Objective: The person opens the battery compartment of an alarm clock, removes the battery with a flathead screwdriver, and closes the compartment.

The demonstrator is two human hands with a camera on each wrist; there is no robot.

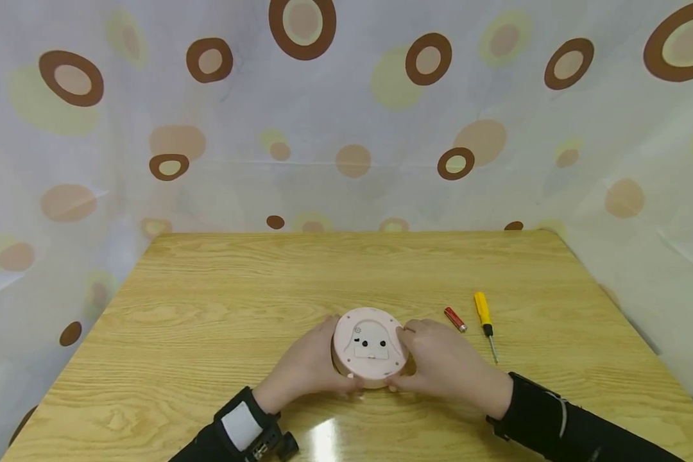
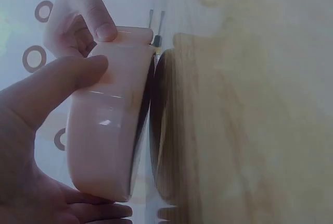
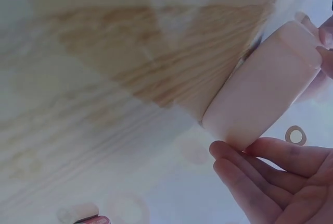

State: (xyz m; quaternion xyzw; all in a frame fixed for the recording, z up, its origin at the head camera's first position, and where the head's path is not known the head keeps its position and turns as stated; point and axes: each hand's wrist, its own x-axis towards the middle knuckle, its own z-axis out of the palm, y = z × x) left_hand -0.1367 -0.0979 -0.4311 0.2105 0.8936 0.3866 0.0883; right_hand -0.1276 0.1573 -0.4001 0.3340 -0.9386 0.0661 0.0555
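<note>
A round pale-pink alarm clock point(image 1: 370, 333) has its back turned up, showing two black knobs, a cluster of small holes and a rectangular battery cover. My left hand point(image 1: 312, 362) grips its left side, with the thumb near the lower rim. On the opposite side my right hand point(image 1: 446, 359) holds the rim between thumb and fingers. In the left wrist view the clock's side wall point(image 2: 101, 135) stands close over the table, slightly tilted, with a dark gap beneath. The right wrist view shows fingertips point(image 3: 221, 151) at the clock's edge. Its front face is hidden underneath.
A red battery point(image 1: 455, 319) lies on the wooden table point(image 1: 237, 289) just beyond my right hand. Right of it lies a screwdriver point(image 1: 482, 310) with a yellow handle, its shaft pointing towards me. A dotted curtain point(image 1: 352, 115) hangs behind the table.
</note>
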